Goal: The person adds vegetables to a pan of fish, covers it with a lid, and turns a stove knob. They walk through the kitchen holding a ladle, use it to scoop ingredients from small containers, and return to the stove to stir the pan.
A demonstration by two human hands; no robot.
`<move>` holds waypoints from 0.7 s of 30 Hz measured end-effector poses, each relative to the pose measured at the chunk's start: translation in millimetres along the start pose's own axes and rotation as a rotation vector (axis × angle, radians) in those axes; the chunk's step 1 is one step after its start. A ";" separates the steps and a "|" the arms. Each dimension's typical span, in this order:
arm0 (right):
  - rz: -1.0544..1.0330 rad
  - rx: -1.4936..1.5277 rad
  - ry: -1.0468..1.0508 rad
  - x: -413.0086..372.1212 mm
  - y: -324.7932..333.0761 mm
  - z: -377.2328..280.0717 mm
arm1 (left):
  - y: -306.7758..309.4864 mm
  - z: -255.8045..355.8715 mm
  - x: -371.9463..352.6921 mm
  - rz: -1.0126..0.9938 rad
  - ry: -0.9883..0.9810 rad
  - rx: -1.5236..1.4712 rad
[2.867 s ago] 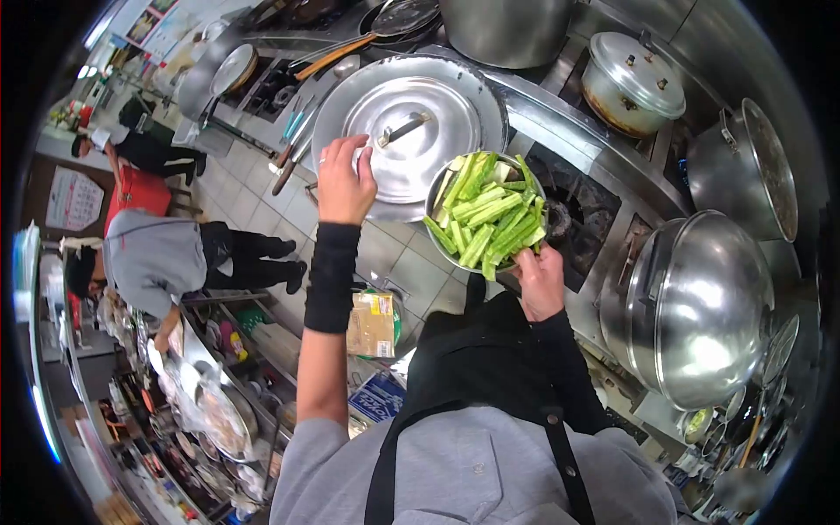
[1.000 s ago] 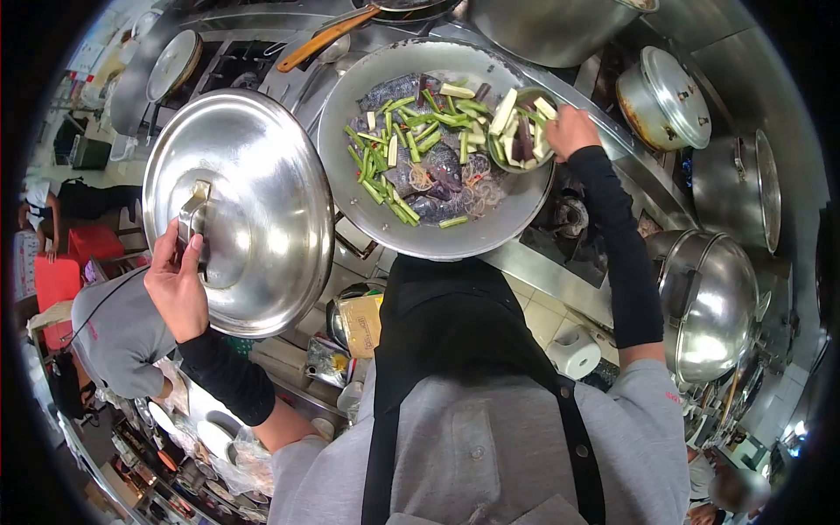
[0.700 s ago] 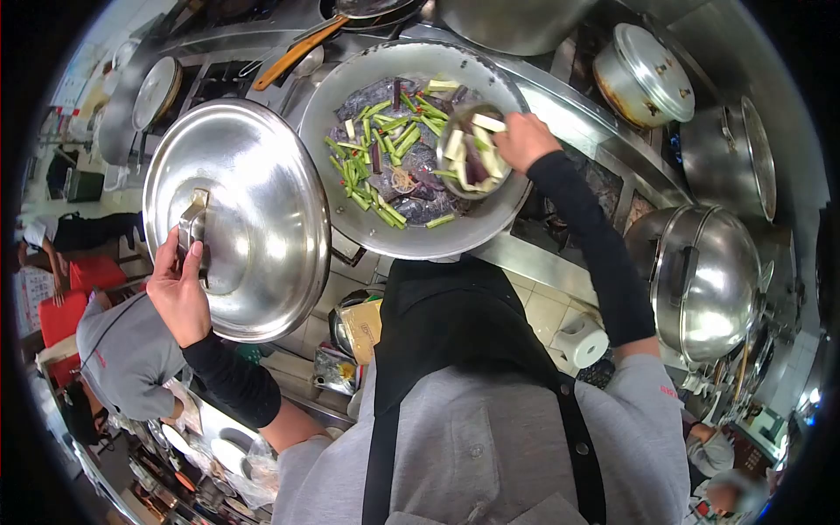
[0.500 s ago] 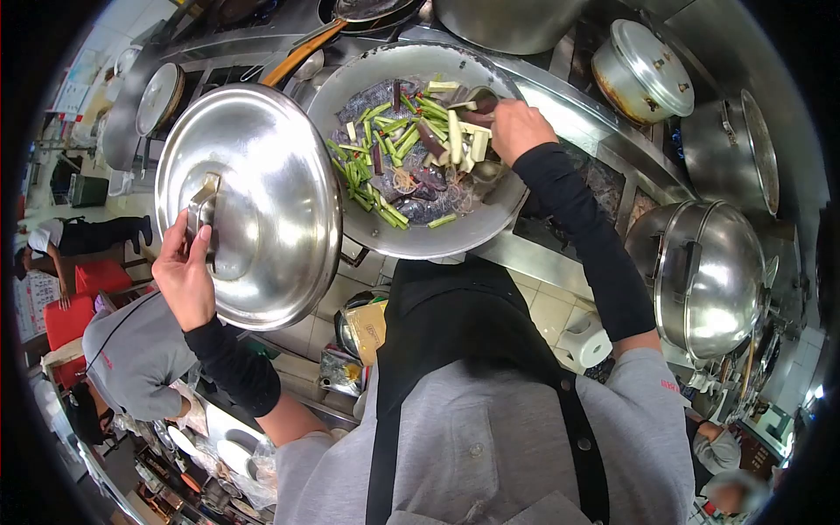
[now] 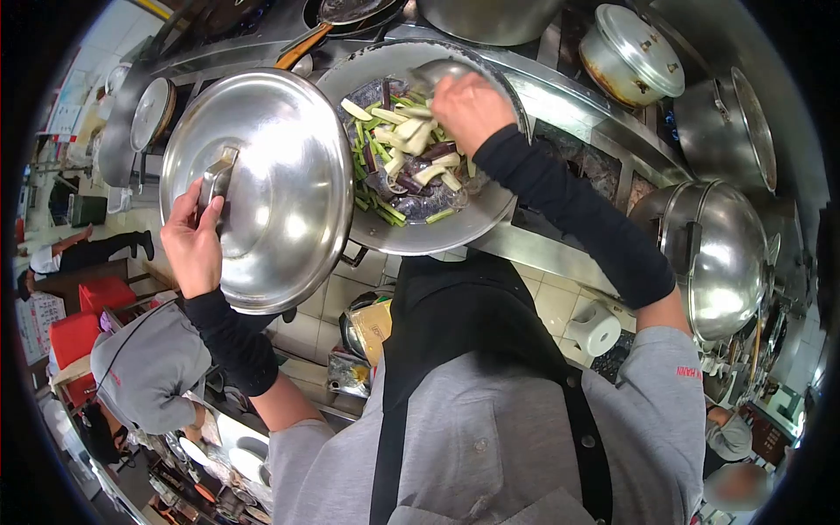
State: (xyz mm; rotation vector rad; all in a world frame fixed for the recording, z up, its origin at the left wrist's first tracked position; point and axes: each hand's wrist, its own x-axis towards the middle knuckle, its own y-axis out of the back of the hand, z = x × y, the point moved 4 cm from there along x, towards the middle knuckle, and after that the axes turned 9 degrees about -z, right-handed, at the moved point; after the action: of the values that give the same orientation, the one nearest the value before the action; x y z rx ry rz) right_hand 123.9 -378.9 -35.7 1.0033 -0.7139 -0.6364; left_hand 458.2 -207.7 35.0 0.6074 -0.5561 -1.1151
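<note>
A large round metal lid (image 5: pixel 284 188) hangs left of the wide pan, with my left hand (image 5: pixel 194 238) closed round its handle (image 5: pixel 217 179). The wide grey pan (image 5: pixel 437 241) holds dark fish pieces, green stalks (image 5: pixel 385 208) and pale and purple eggplant pieces (image 5: pixel 411 136). Over the pan's upper right part is my right hand (image 5: pixel 472 107), fingers bent round a metal ladle (image 5: pixel 442 72). The ladle's bowl is partly hidden behind the hand.
A lidded pot (image 5: pixel 632 57), an open pot (image 5: pixel 726 131) and a domed steel vessel (image 5: pixel 722 262) stand on the right. A pan with a wooden handle (image 5: pixel 304 45) lies at the top. Co-workers (image 5: pixel 149 367) are at left and lower right.
My right hand and the ladle have moved up and left over the pan. More pale eggplant pieces now lie spread over the stalks. The lid has shifted slightly right and up.
</note>
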 end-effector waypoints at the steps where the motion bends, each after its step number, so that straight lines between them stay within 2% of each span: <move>1: 0.017 -0.063 -0.043 -0.1 -8.0 12.6 | -4.4 1.3 2.9 0.002 -0.012 -0.030; 2: 0.036 -0.127 -0.085 -3.4 -11.9 25.2 | -8.5 1.6 6.6 -0.007 -0.026 -0.041; 4: 0.012 0.121 -0.075 -16.5 16.1 47.8 | -16.2 1.7 11.0 -0.014 -0.044 -0.068; 5: 0.000 0.117 -0.095 -20.0 15.7 54.9 | -19.3 13.6 16.1 -0.040 -0.046 -0.014; 6: -0.017 0.114 -0.121 -26.6 13.7 61.1 | -27.4 13.5 21.2 -0.047 -0.063 -0.086; 9: -0.061 0.254 -0.310 -51.7 -5.3 99.7 | -57.7 18.4 32.9 -0.115 -0.080 -0.069; 12: -0.042 0.244 -0.494 -90.6 15.8 115.5 | -98.6 25.7 47.6 -0.130 -0.187 -0.088; 16: -0.019 0.489 -0.749 -160.6 -23.6 155.2 | -163.5 43.9 64.3 -0.196 -0.169 -0.002; 18: 0.090 0.722 -0.831 -202.0 -45.0 164.4 | -198.1 50.7 68.5 -0.230 -0.196 0.009; 21: 0.090 1.108 -1.097 -246.9 -40.8 156.0 | -246.0 51.0 74.7 -0.284 -0.201 0.064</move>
State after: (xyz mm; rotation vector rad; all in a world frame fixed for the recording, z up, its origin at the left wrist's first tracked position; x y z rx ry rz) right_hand -154.3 -289.5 -75.1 1.5798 -2.2207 -0.6881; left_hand 289.6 -363.5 -91.5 0.6470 -0.6954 -1.4414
